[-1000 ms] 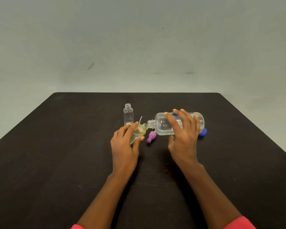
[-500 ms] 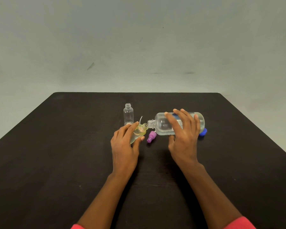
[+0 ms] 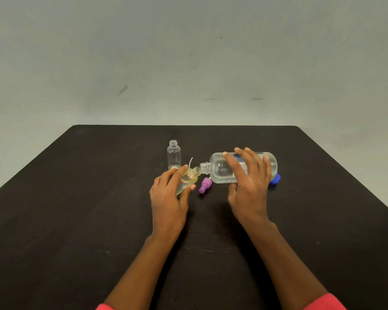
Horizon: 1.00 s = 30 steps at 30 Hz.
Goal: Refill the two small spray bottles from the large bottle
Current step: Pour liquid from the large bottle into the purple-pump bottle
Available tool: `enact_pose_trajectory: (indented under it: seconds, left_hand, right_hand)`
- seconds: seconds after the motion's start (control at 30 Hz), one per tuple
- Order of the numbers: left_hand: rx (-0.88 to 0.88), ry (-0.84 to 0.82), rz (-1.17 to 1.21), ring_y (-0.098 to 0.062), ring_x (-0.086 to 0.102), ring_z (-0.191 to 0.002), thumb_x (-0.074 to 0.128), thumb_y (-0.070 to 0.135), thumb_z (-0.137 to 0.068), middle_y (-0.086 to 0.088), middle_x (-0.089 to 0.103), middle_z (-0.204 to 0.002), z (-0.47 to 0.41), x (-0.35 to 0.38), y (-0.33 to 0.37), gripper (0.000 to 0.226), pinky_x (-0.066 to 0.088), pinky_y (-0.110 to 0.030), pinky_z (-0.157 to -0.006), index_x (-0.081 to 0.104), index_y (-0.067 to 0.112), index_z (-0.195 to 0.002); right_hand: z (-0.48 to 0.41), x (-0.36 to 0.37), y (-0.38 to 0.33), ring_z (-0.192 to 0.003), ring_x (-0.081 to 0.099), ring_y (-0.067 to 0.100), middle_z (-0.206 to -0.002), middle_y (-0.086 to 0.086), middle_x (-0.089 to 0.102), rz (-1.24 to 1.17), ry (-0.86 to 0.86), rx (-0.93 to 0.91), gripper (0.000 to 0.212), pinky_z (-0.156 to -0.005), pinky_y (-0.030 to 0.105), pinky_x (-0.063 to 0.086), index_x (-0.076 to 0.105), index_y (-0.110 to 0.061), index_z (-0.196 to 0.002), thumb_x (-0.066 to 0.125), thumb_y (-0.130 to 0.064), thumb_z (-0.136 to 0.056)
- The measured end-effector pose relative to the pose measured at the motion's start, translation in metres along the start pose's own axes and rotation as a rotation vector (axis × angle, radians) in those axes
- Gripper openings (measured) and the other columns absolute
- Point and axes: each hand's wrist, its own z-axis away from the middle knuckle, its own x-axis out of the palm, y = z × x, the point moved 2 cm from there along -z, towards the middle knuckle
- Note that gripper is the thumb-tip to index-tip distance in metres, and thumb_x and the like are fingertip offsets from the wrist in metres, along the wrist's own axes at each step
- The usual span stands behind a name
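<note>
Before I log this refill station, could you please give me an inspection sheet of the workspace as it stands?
Surface: black table, matte.
Job's things: large bottle held almost level, uncapped, its mouth at the mouth of the tilted yellow bottle; clear bottle upright, uncapped, behind the left hand.
Clutter: purple cap lying between the hands; blue cap behind the large bottle; thin white tube by the yellow bottle's neck.
Hands: left hand grips the yellow bottle; right hand grips the large bottle.
Cables: nothing seen.
Surroundings: grey wall with faint marks; pink sleeves at the bottom edge.
</note>
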Motion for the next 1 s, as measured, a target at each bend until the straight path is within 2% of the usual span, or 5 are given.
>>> enact_pose_trajectory:
  seconds: [0.43, 0.7, 0.87, 1.0]
  left_hand:
    - [-0.006, -0.002, 0.003, 0.0, 0.039, -0.105, 0.069, 0.017, -0.08, 0.012, 0.054, -0.115, -0.0001, 0.0005, -0.0008, 0.048, 0.038, -0.032, -0.093, 0.056, 0.025, -0.125]
    - [-0.008, 0.0, 0.012, -0.002, 0.04, -0.106, 0.07, 0.015, -0.079, 0.007, 0.058, -0.117, 0.0001, 0.0012, -0.0009, 0.048, 0.036, -0.029, -0.092, 0.057, 0.024, -0.125]
    - [-0.002, 0.005, 0.03, -0.006, 0.044, -0.105, 0.07, 0.016, -0.08, 0.008, 0.057, -0.116, 0.0007, 0.0016, -0.0019, 0.047, 0.044, -0.038, -0.089, 0.057, 0.024, -0.124]
    - [-0.003, 0.002, 0.028, -0.004, 0.042, -0.104, 0.07, 0.016, -0.08, 0.009, 0.057, -0.116, 0.0005, 0.0022, -0.0022, 0.047, 0.044, -0.037, -0.089, 0.057, 0.024, -0.125]
  right_hand:
    - [0.0009, 0.0021, 0.0013, -0.131, 0.038, 0.027, -0.13, 0.013, 0.053, 0.002, -0.007, -0.001, 0.086, -0.119, 0.034, 0.006, 0.047, -0.023, -0.129, 0.072, 0.019, -0.058]
    - [0.0007, 0.0014, 0.0007, -0.131, 0.037, 0.028, -0.13, 0.014, 0.054, 0.004, -0.014, 0.007, 0.087, -0.119, 0.033, 0.004, 0.046, -0.023, -0.129, 0.071, 0.019, -0.057]
    - [0.0005, 0.0015, 0.0008, -0.13, 0.038, 0.027, -0.13, 0.013, 0.055, 0.004, -0.007, 0.005, 0.086, -0.119, 0.033, 0.005, 0.046, -0.024, -0.128, 0.07, 0.02, -0.058]
    - [0.0006, 0.0017, 0.0008, -0.13, 0.038, 0.027, -0.129, 0.014, 0.055, 0.001, -0.008, 0.009, 0.085, -0.12, 0.032, 0.004, 0.046, -0.024, -0.128, 0.07, 0.019, -0.059]
